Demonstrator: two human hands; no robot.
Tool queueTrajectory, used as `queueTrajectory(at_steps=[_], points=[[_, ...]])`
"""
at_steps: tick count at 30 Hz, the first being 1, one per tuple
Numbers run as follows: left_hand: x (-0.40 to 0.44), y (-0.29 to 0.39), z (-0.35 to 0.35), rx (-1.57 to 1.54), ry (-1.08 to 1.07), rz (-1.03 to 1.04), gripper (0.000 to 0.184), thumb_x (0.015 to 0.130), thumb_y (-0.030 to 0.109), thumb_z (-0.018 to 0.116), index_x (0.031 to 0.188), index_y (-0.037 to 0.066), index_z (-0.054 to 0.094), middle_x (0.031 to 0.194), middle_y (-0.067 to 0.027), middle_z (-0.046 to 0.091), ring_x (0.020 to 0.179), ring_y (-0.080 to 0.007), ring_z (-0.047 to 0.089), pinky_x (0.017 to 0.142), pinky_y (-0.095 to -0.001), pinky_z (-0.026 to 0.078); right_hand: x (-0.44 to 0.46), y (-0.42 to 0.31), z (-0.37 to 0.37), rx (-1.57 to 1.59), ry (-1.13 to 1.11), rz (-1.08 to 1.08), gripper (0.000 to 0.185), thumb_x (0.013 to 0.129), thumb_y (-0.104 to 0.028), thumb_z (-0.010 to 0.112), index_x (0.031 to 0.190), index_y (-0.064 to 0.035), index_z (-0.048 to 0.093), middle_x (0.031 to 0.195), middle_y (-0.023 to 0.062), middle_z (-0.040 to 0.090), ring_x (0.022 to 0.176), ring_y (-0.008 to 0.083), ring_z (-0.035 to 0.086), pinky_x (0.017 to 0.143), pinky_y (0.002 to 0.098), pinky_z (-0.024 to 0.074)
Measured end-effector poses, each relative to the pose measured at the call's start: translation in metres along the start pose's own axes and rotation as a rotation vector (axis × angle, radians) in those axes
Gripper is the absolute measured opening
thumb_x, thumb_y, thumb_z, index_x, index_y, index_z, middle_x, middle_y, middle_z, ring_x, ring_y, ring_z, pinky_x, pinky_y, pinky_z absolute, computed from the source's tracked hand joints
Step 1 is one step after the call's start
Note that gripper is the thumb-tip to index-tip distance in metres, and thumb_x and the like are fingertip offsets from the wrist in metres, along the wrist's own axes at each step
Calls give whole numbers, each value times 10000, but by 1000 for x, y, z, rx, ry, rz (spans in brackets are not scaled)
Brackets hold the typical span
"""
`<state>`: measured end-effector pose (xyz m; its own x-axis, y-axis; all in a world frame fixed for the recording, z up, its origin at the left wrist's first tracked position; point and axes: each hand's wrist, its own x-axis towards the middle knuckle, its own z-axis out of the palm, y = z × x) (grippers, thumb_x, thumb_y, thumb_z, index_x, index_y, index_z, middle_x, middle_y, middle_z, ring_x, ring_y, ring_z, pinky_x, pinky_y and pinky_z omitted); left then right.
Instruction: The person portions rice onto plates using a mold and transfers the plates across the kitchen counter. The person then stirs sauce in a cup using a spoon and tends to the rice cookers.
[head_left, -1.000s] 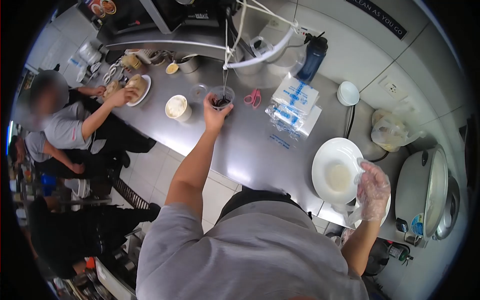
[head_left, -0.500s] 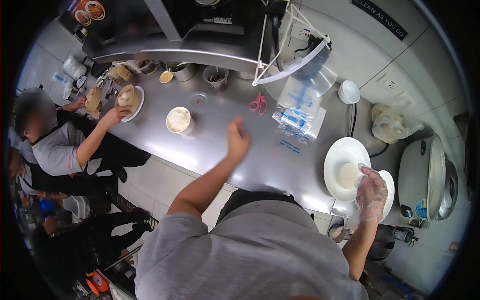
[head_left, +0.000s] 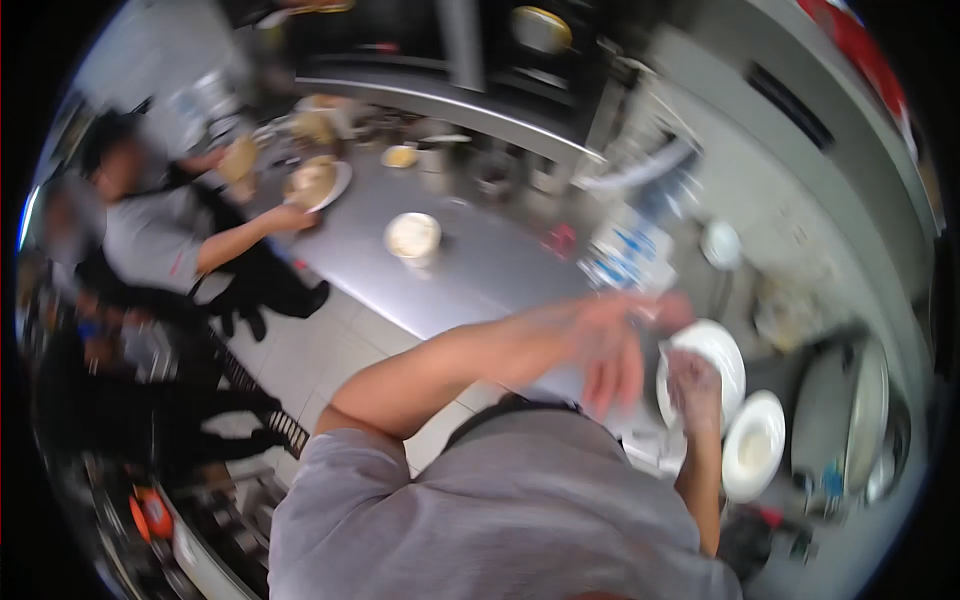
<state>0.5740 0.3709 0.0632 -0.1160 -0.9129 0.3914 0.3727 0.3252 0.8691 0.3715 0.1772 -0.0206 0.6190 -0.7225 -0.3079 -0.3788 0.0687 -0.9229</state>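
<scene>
My bare left hand (head_left: 610, 345) reaches across in front of me, blurred, with its fingers apart and nothing seen in it. Close to its right, my gloved right hand (head_left: 694, 385) is over the left side of a white plate (head_left: 728, 365). Its fingers are curled in; what they hold, if anything, is blurred. A second white plate (head_left: 738, 475) with a pale round piece in it lies to the lower right. Farther left on the steel counter (head_left: 375, 280) stands a tub of white food (head_left: 412, 236).
Pink scissors (head_left: 560, 240) and blue-printed plastic packs (head_left: 630, 252) lie toward the wall. A white bowl (head_left: 720, 244) and a large pot (head_left: 840, 410) are at the right. A co-worker (head_left: 165, 225) at the left handles a plate of food (head_left: 342, 188).
My left hand let go of the dark-filled cup and swung right, near my gloved hand. The view has shifted. The pale round piece no longer shows in the upper plate.
</scene>
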Motion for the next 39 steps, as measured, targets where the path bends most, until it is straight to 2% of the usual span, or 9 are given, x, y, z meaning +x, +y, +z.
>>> queueTrajectory(at_steps=[5, 9, 13, 17, 23, 26, 29, 32, 39], points=[[-51, -139, -196, 336, 1251, -601, 785, 905, 525, 427, 1439, 65, 82, 647, -106, 549, 422, -167, 509, 375, -307, 438, 24, 64, 40, -9, -217, 80, 192, 806, -223, 682, 893, -60, 635, 614, -24, 536, 468, 57, 447, 411, 195, 312], [-82, -151, -79, 525, 634, -775, 555, 871, 488, 522, 1247, 83, 465, 637, -60, 589, 463, -143, 549, 415, -288, 451, 42, 84, 69, -89, -427, 102, 146, 800, -200, 668, 836, -61, 645, 603, -19, 535, 514, 88, 486, 471, 242, 366], [-187, -209, 7, 897, 674, -1040, 397, 848, 410, 497, 792, 61, 675, 872, -164, 650, 841, -312, 609, 708, -417, 497, 61, 122, 79, -425, -557, -124, 166, 772, -206, 653, 756, -41, 635, 597, 11, 544, 542, 144, 522, 511, 315, 405], [-326, -294, 105, 995, 969, -1537, 352, 805, 350, 581, 930, 23, 622, 951, -200, 640, 911, -359, 609, 763, -463, 490, 63, 138, 80, -647, -745, -360, 247, 721, -271, 639, 719, -25, 616, 608, 108, 576, 543, 231, 534, 541, 375, 431], [-365, -410, 215, 722, 1063, -1575, 291, 795, 288, 560, 931, 47, 651, 928, -174, 656, 907, -327, 617, 793, -424, 490, 52, 186, 88, -822, -1023, -525, 245, 702, -290, 644, 737, -49, 620, 687, 140, 615, 575, 242, 560, 591, 372, 454], [-390, -515, 244, 723, 989, -1602, 284, 801, 277, 540, 931, 54, 659, 880, -142, 667, 813, -271, 647, 697, -407, 519, 43, 237, 78, -1076, -1019, -1351, 153, 721, -211, 579, 771, -80, 639, 747, 150, 637, 689, 333, 616, 654, 409, 494], [-339, -538, 285, 340, 1213, -1468, 325, 811, 297, 536, 1010, 60, 635, 857, -105, 669, 733, -217, 653, 615, -370, 528, 35, 260, 66, -1072, -1356, -1457, 250, 764, -240, 537, 727, -17, 643, 832, 182, 642, 798, 354, 616, 716, 434, 493], [-267, -499, 322, 119, 1434, -1383, 384, 821, 324, 538, 1097, 65, 603, 840, -71, 671, 669, -172, 654, 547, -328, 531, 39, 309, 55, -1230, -1684, -1182, 260, 762, -245, 543, 773, -19, 671, 865, 200, 644, 822, 360, 620, 745, 427, 496], [-264, -527, 404, -3, 1850, -1339, 354, 807, 294, 564, 1020, 15, 611, 790, -93, 658, 615, -185, 658, 488, -334, 513, 67, 393, 12, -1392, -1612, -920, 300, 744, -299, 552, 866, -64, 693, 949, 188, 642, 876, 329, 629, 764, 427, 491]])
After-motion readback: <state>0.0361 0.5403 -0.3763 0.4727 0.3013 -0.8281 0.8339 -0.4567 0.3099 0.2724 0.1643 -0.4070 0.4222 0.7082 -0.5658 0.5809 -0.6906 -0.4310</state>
